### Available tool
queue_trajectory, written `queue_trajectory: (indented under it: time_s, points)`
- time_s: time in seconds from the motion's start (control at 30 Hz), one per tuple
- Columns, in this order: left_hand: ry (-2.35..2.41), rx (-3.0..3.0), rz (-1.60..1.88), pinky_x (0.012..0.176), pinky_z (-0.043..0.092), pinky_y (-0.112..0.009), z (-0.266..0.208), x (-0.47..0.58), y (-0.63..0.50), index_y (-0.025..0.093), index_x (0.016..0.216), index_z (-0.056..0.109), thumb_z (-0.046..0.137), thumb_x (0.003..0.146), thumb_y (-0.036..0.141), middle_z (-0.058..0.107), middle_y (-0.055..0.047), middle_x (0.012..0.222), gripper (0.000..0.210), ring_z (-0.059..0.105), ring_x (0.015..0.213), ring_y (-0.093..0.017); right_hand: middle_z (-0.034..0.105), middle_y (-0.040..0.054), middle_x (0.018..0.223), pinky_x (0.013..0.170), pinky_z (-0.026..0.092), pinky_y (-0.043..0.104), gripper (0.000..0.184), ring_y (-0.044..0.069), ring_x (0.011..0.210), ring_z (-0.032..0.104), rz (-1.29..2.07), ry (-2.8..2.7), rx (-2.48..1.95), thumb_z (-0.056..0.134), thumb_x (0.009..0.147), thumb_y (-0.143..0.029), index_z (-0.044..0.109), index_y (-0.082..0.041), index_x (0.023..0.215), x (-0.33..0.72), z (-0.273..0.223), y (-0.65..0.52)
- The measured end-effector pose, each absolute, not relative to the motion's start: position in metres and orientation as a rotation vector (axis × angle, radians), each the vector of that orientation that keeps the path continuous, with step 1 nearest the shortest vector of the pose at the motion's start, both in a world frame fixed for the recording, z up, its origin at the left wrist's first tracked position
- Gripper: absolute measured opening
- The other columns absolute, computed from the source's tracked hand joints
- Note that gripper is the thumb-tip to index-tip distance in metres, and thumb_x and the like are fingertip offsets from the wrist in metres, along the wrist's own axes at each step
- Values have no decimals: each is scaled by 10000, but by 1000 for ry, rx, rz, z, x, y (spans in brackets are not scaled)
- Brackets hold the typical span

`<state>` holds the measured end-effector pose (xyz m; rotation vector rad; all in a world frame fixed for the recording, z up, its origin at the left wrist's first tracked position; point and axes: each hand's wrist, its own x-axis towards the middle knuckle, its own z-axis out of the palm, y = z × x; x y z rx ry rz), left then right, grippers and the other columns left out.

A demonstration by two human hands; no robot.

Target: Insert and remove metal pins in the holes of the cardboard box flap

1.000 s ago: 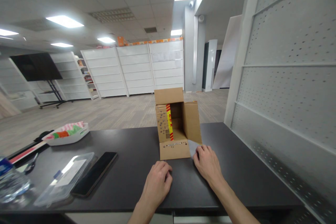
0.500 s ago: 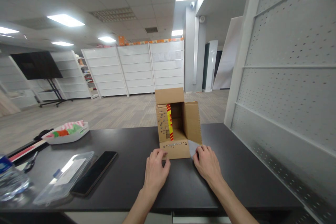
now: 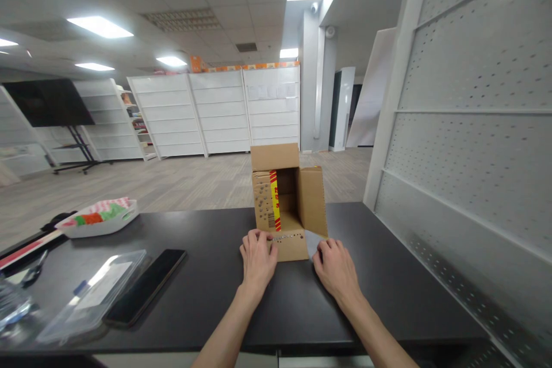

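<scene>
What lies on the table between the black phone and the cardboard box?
In the head view, only bare dark table lies between the black phone and the cardboard box; the left hand rests at the box's front flap.

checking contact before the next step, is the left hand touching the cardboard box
Touching: the head view shows the left hand with its fingers on the cardboard box's front flap.
</scene>
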<state>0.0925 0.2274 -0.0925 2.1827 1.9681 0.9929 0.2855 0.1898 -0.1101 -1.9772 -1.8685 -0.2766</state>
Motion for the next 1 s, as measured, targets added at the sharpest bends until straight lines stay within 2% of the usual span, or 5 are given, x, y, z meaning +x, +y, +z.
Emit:
queue_trajectory:
  time_s: [0.53,0.8,1.0]
  points:
    - [1987,2391,892,834,370,-392,-82,93,228,173,923,616,502,846,213,600,-82,999,143,498,975,-247,607,67,899,748,321,311,167,210,893,523,-282,-1867,-1978,456,916,-219,601,-192,838,286,-110,189]
    - [1891,2368,995,838,351,-386,-77,88,226,179,872,597,489,857,194,673,-50,879,111,587,889,-216,613,72,907,753,324,313,171,214,902,526,-273,-1871,-1988,454,913,-219,610,-188,850,285,-109,189]
    - [1821,2362,1111,834,350,-382,-69,85,214,190,843,577,489,854,200,682,-46,873,90,591,872,-208,613,73,907,761,327,310,158,214,913,527,-274,-1867,-1985,465,906,-212,613,-186,854,285,-109,190]
